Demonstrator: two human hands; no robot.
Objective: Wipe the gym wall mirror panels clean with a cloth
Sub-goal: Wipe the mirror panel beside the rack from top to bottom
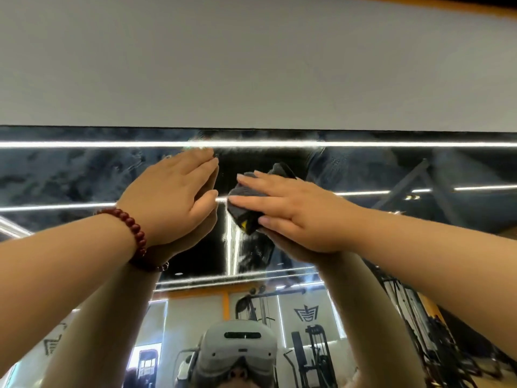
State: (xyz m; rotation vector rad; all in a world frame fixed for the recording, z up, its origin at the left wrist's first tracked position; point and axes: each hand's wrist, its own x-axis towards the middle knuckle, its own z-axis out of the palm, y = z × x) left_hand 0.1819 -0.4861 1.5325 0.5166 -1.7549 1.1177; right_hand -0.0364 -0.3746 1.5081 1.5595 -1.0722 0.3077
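Our right hand (296, 212) lays straight, slightly spread fingers (251, 203) flat on the dark cloth (243, 217), pressing it to the mirror (84, 175) just below its top edge. Left of the cloth, our left hand (170, 197) rests flat on the glass, fingers together; red bead bracelet (134, 231) at its wrist.

Plain pale grey wall (251, 65) above, crossed at the top right corner by a narrow orange band (447, 4). String of dark red round beads (134, 233) worn as a bracelet. Seen as reflections: long white ceiling light strips (84, 144), black weight-stack gym machines (313, 357), a grey angular logo (306, 313) on a white wall, an orange beam (195, 294), and a white head-worn headset with a dark slot on its front (240, 345).
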